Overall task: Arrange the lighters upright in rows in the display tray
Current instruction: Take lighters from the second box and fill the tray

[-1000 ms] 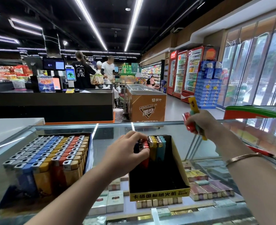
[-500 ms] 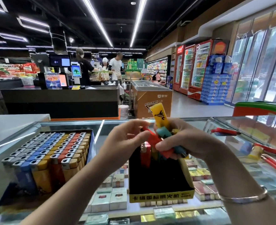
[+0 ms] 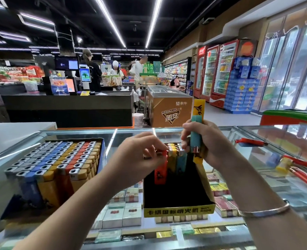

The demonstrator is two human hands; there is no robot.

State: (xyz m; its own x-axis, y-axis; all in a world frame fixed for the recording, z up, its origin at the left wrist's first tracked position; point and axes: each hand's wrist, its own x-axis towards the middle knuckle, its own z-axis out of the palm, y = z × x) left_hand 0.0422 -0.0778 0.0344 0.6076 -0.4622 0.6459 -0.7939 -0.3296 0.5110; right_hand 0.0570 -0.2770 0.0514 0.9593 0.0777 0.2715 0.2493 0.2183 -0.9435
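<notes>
head view: glass bench (image 3: 226, 136) in a shop.
left hand (image 3: 140, 156): fingers pinched on the metal top of a red lighter (image 3: 160, 168), upright at the front of the row.
right hand (image 3: 206, 143): fingers curled round a bundle of lighters (image 3: 197, 134), teal and yellow, metal ends down, above the tray's back.
display tray (image 3: 178, 211): black and yellow, upright lighters only at its back.
full tray (image 3: 58, 163): left of it, apart.
</notes>
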